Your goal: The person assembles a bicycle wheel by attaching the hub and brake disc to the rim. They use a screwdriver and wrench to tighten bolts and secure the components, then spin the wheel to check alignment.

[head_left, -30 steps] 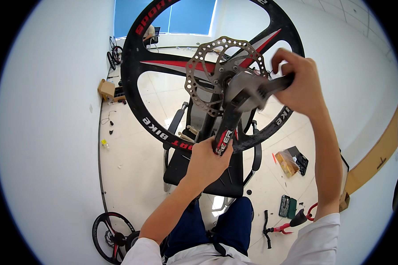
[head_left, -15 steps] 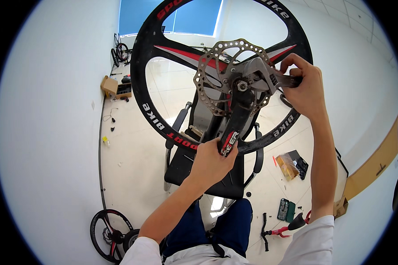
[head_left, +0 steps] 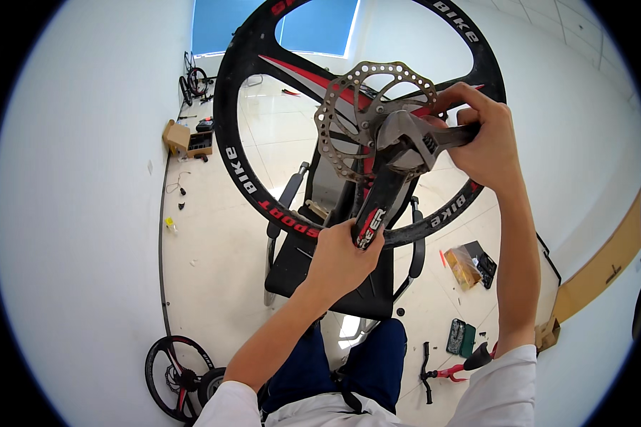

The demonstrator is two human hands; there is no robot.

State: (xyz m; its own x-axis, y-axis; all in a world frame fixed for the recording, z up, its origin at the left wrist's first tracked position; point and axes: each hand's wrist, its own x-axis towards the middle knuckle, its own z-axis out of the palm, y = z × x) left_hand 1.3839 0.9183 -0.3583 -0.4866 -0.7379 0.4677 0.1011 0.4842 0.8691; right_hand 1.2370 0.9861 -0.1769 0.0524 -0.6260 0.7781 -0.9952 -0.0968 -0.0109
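Observation:
A black bicycle wheel [head_left: 229, 107] with red and grey spokes stands upright before me, a perforated brake disc [head_left: 329, 135] at its hub. My left hand [head_left: 343, 257] is wrapped round the lower part of a black fork leg [head_left: 372, 203], which reaches up to the axle. My right hand [head_left: 486, 146] grips the handle of a grey adjustable wrench [head_left: 426, 142]. The wrench's jaws lie over the axle end and hide the nut there; whether they touch it I cannot tell. Under the wheel is a black office chair [head_left: 363, 299] with armrests.
On the floor to the right lie a bag of orange-yellow parts [head_left: 463, 269], a green case [head_left: 461, 337] and a red frame with black handlebar [head_left: 449, 372]. Another wheel [head_left: 171, 377] leans at the lower left. An opened cardboard box [head_left: 178, 136] sits by the left wall.
My right hand has shifted the wrench, so its jaws now cover the axle nut that showed before. The wheel has turned and tilted slightly. My left hand stays on the fork leg.

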